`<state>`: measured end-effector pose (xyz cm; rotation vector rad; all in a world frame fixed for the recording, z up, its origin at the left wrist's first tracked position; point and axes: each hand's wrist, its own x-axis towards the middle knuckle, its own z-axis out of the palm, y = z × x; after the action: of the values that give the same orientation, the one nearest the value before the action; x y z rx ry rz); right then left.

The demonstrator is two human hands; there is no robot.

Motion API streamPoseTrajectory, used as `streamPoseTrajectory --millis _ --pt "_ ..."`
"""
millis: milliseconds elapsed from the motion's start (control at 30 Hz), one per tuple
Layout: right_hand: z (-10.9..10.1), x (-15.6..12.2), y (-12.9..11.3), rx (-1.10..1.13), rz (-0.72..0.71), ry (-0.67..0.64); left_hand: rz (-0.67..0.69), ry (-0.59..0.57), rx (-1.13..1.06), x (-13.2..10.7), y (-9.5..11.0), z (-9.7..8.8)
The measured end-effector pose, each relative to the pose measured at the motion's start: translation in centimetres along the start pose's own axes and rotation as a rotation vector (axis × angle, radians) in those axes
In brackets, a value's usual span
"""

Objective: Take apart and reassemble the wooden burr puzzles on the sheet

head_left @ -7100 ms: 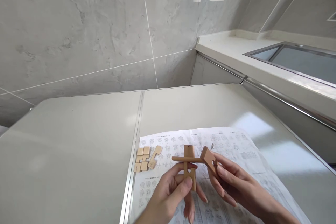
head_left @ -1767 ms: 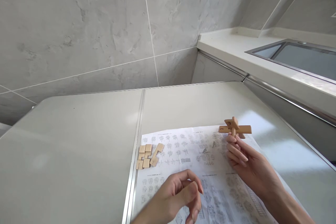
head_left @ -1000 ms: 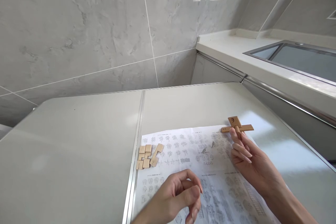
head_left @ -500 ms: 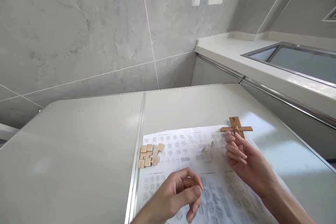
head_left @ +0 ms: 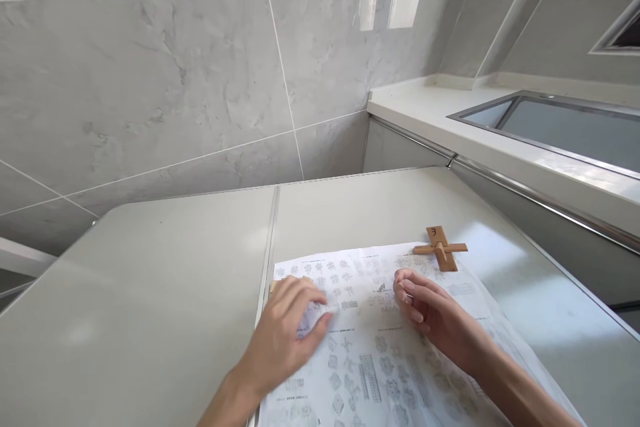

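My left hand (head_left: 283, 330) reaches over the left part of a printed sheet (head_left: 370, 320), its thumb apart from the curved fingers, so it is open. It covers most of the small wooden puzzle pieces (head_left: 273, 286); only a bit of pale wood shows beside the knuckles. Over the middle of the sheet, my right hand (head_left: 435, 313) has its fingers curled together, with nothing visible in them. Beyond it, at the sheet's top right corner, lies a cross of interlocked wooden puzzle pieces (head_left: 447, 257), with a black mark on one end. Neither hand touches the cross.
The sheet, covered in small line diagrams, lies on a white table (head_left: 200, 267) with a metal seam (head_left: 273, 233). A grey tiled wall (head_left: 210, 73) rises behind. On the right runs a white ledge (head_left: 415, 100) with a metal-framed window (head_left: 560, 123).
My right hand has drawn away from the wooden cross, down and to the left. My left hand has moved up and left over the loose pieces and opened. The camera view has shifted slightly.
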<state>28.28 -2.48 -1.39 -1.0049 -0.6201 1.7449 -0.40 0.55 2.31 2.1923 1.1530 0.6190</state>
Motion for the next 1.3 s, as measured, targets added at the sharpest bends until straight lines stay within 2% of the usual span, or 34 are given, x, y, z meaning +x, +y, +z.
streamPoseTrajectory --millis 67,200,300,367,500,833,933,1067,1300 --pt "0.0 -0.1 -0.2 -0.001 -0.007 0.002 0.008 0.022 0.118 0.1 -1.7 -1.1" --pt "-0.2 0.0 -0.5 -0.008 0.004 -0.005 0.075 -0.127 0.257 0.2 -4.2 -2.5" --pt "-0.6 0.2 -0.7 0.004 0.026 -0.034 0.100 -0.222 0.332 0.3 -5.0 -3.0" --pt "-0.7 0.3 -0.8 0.016 0.027 -0.053 0.105 -0.244 0.362 0.4 -5.0 -3.3" --pt "-0.9 0.3 -0.9 0.014 0.011 -0.093 0.120 -0.202 0.341 0.4 -5.1 -3.5" --pt "-0.9 0.3 -0.7 -0.004 0.010 -0.117 0.078 -0.016 0.278 -0.3 -7.1 -2.6" --pt "-0.9 0.4 -0.7 -0.013 0.011 -0.119 0.073 0.041 0.256 -0.5 -6.3 -2.5" --pt "-0.7 0.3 -0.8 -0.063 0.016 -0.146 0.107 0.062 0.179 -0.3 -3.8 -1.7" --pt "0.0 0.0 -0.7 -0.276 -0.006 -0.322 0.349 -0.029 0.139 2.1 1.8 1.8"
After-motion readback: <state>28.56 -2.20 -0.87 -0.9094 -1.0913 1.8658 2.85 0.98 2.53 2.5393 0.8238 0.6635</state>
